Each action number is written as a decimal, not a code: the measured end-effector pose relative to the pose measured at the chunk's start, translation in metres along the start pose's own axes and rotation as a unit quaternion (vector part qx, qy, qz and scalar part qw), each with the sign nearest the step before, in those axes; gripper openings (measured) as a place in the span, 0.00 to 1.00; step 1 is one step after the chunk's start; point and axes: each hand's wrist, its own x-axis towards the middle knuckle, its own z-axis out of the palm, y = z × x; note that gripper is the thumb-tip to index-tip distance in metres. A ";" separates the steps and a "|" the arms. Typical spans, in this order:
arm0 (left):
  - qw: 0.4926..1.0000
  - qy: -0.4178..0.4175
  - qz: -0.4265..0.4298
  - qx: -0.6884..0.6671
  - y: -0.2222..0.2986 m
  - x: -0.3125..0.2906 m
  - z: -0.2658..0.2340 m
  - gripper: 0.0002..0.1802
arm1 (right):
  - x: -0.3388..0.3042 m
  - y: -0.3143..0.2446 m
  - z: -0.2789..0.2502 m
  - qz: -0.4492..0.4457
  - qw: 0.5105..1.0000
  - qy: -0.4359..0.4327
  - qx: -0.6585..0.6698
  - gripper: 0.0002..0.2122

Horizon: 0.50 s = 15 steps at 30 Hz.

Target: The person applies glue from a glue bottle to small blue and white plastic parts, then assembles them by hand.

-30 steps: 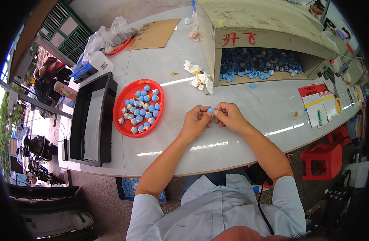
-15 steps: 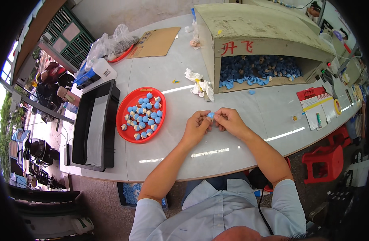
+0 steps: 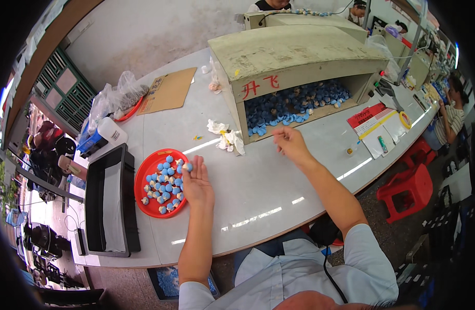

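My left hand (image 3: 198, 185) is palm up beside the right rim of a round red tray (image 3: 140, 202). At its thumb and fingertips is a small blue-and-cream ball (image 3: 188, 167), seemingly lightly held. Several similar blue-and-cream balls (image 3: 166, 188) lie in the tray. My right hand (image 3: 293, 145) hovers over the table just before the mouth of a cream-coloured box (image 3: 299, 57), its fingers loosely bent and apart, with nothing visible in them. Inside the box is a heap of blue pieces (image 3: 278, 106), some with cream parts.
A long black bin (image 3: 129, 206) stands left of the tray. Crumpled white paper (image 3: 231, 140) lies by the box's left corner, and cardboard (image 3: 167, 90) farther back. Papers (image 3: 374, 126) and a yellow tape roll (image 3: 405, 120) are at right. Red stools (image 3: 408, 188) stand beyond the table edge.
My hands have separated from their meeting point over the table. The left went left to the tray with the small ball; the right moved toward the box opening. The view has shifted.
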 end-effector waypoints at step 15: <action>0.953 -0.125 -0.075 0.264 -0.029 -0.027 0.004 0.21 | 0.087 0.013 -0.094 0.004 0.906 0.307 -0.292 0.14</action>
